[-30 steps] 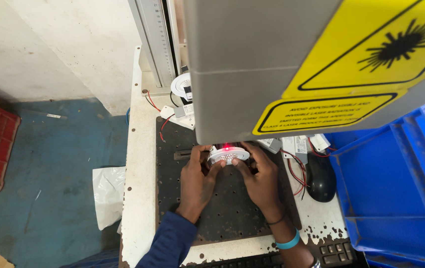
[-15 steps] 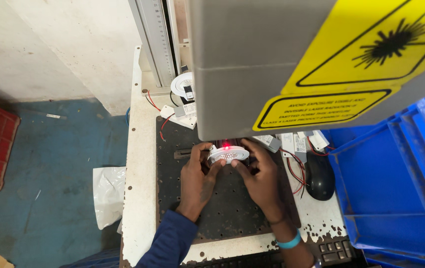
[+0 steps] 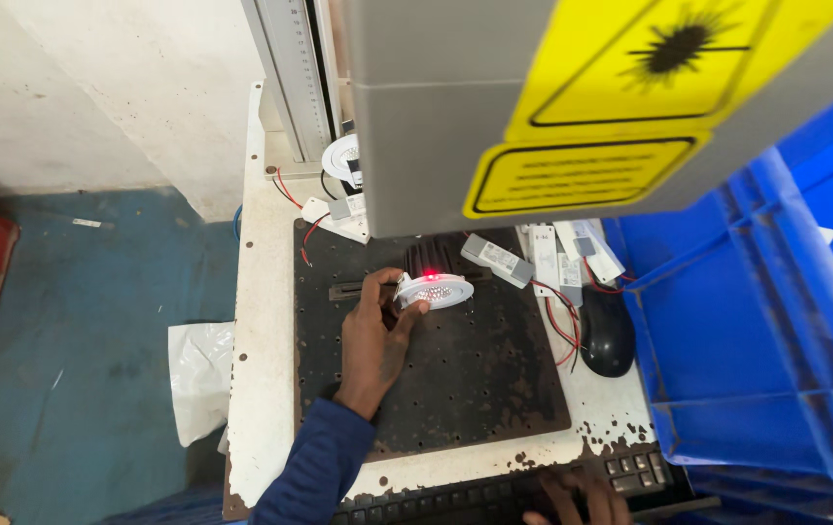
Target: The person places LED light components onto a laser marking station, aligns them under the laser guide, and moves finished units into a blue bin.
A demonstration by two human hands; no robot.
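Machine head (image 3: 533, 107): we are looking under a big grey housing with a yellow warning label, which is filling the 12 to 2 o'clock part of the view and overhanging the work spot.
Blue crate (image 3: 766, 321): it is standing at 3 o'clock, its wall crowding the right edge of the surface.
Surface (image 3: 263, 321): a chipped white top is carrying everything; its left edge is dropping to the blue floor at 9 o'clock.
Black plate (image 3: 455, 379): the perforated plate is lying at the centre, mostly bare from 5 to 7 o'clock, so we are judging that the open room is there.
Left hand (image 3: 377, 335): we are pinching the round lamp by its left rim, fingers closed on it.
Right hand (image 3: 577, 498): it is resting at 5 o'clock on the keyboard (image 3: 455, 501), fingers spread and holding nothing.
Mouse (image 3: 608, 335): it is sitting just right of the plate, beside red wires.
Round lamp (image 3: 434, 290): the white fitting is sitting on the plate under the housing, a red light spot showing on its face.
Progress: we are judging the lamp placed and lit by the spot; whether marking is finished we cannot tell, and lifting it away is left.
Small drivers (image 3: 497, 260): grey boxes are lying near at 1 o'clock.
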